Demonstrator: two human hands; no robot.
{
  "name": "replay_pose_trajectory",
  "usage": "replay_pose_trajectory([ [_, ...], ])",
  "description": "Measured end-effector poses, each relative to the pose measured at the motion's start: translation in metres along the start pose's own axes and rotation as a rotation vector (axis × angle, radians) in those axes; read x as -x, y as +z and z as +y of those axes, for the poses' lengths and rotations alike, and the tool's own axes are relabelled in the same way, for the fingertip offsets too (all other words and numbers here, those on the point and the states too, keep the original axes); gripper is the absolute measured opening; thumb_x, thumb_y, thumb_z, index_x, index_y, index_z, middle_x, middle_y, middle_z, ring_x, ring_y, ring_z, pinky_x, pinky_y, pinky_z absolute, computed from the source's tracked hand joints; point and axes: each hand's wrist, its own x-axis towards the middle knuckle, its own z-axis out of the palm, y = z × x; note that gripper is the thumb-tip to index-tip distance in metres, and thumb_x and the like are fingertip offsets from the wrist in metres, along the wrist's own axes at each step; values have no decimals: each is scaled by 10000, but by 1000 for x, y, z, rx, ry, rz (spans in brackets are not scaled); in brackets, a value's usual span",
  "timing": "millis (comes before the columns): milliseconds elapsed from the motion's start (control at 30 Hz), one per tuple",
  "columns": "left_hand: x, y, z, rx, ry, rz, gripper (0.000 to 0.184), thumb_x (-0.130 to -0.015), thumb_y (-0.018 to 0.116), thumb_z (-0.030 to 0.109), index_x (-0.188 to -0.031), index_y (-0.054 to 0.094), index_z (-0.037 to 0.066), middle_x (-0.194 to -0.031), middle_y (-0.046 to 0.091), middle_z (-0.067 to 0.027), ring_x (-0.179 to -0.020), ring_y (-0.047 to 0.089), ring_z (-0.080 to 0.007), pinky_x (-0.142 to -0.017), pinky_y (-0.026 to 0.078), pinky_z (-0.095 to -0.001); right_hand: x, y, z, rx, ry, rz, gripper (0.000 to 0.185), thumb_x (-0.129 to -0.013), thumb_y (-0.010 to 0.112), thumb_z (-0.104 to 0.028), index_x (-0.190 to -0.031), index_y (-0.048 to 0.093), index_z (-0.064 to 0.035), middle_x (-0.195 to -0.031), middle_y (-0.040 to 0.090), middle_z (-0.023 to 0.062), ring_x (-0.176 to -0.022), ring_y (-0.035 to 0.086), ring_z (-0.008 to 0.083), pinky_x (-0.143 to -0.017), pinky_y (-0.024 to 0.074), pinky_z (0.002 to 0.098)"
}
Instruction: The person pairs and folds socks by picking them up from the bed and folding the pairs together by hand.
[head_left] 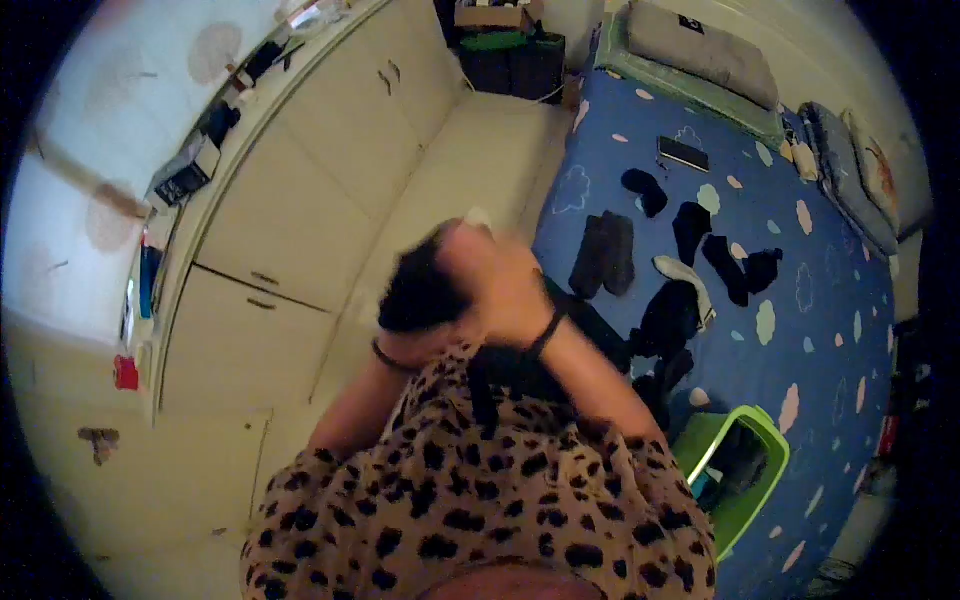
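Observation:
A dark sock (422,285) is bunched up between my two hands, in front of my chest. My left hand (418,343) is closed around its lower end. Across its right side lies my right hand (505,290), blurred by motion, with fingers closed on the fabric. A small whitish patch shows above the fingers; I cannot tell what it is. To the right, on the bed, a pair of dark grey socks (603,254) lies flat. Near it are loose black socks (692,232) and a white sock (684,275) partly under a black heap (668,318).
A green basket (752,500) with dark cloth inside stands at the bed's near side. A phone (683,153) lies on the blue bed sheet (840,340). Pillows (700,50) lie at the far end. White cabinets (290,190) line the left, with small items on top.

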Motion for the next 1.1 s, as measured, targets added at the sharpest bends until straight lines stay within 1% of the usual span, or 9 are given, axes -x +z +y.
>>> replay_pose_trajectory([
  [67, 4, -13, 3, -55, -38, -38, 286, -854, 559, 143, -1124, 636, 87, -1169, 626, -114, -1118, 568, -294, -955, 444, -420, -6, 2, 7, 0, 46, -115, 170, -815, 587, -190, -867, 636, -36, -841, 628, 169, -747, 591, 300, -720, 464, 420],
  [167, 9, -5, 6, 228, -153, -49, 346, -852, 560, 149, -1184, 598, 61, -1232, 594, -114, -1162, 545, -275, -981, 427, -395, 13, 0, -18, -192, 54, 302, 502, -688, 698, -251, -1122, 562, -39, -1136, 556, 174, -1056, 498, 383, -893, 409, 439],
  [200, 20, -2, 6, 267, -141, -70, 346, -852, 560, 149, -1184, 598, 61, -1232, 594, -114, -1162, 545, -275, -981, 427, -395, 3, -36, -61, -392, -46, -201, 503, -687, 697, -245, -1138, 560, -71, -1211, 530, 155, -1102, 476, 374, -926, 395, 427],
  [267, 36, 21, -12, 797, -267, 37, 393, -913, 460, 200, -1275, 491, 50, -1315, 506, -106, -1223, 475, -258, -1038, 360, -378, 31, 14, -78, -388, -624, 230, 521, -631, 731, -181, -1119, 563, -121, -1125, 542, 92, -1053, 513, 339, -902, 425, 433],
  [400, 53, 44, -18, 1827, -628, 236, 478, -1003, 340, 281, -1420, 325, 48, -1445, 370, -88, -1310, 374, -226, -1110, 282, -352, 46, 43, -74, -456, -207, 251, 450, -633, 704, -37, -1052, 548, -89, -1037, 519, 136, -1030, 514, 316, -841, 452, 403],
  [567, 68, 68, -49, 2030, -448, 113, 476, -982, 413, 279, -1398, 375, 50, -1417, 422, -82, -1260, 438, -229, -1066, 343, -356, 38, 36, -68, -611, -26, 241, 395, -617, 683, -28, -980, 532, -71, -948, 506, 116, -944, 514, 312, -833, 433, 412],
  [733, 27, 38, -28, 1283, -590, 360, 426, -964, 454, 252, -1337, 440, 46, -1347, 491, -81, -1198, 494, -237, -1037, 374, -356, 52, 28, -99, -386, -492, 90, 155, -661, 621, -120, -741, 490, -101, -778, 447, 46, -820, 496, 244, -787, 384, 412],
  [1033, -20, 0, -57, 232, -193, 262, 367, -933, 498, 196, -1262, 508, 35, -1264, 551, -109, -1155, 527, -263, -1018, 392, -365, 72, 46, -90, -462, -431, 85, 146, -751, 642, -147, -867, 584, -79, -937, 574, 54, -914, 548, 265, -795, 425, 378],
  [1100, -28, -6, -62, 28, -96, 220, 354, -926, 507, 184, -1246, 524, 33, -1246, 564, -116, -1146, 535, -269, -1014, 396, -367, 82, 59, -69, -477, -1, -647, 218, -740, 677, -148, -923, 587, -70, -948, 584, 63, -896, 552, 282, -787, 440, 399],
])
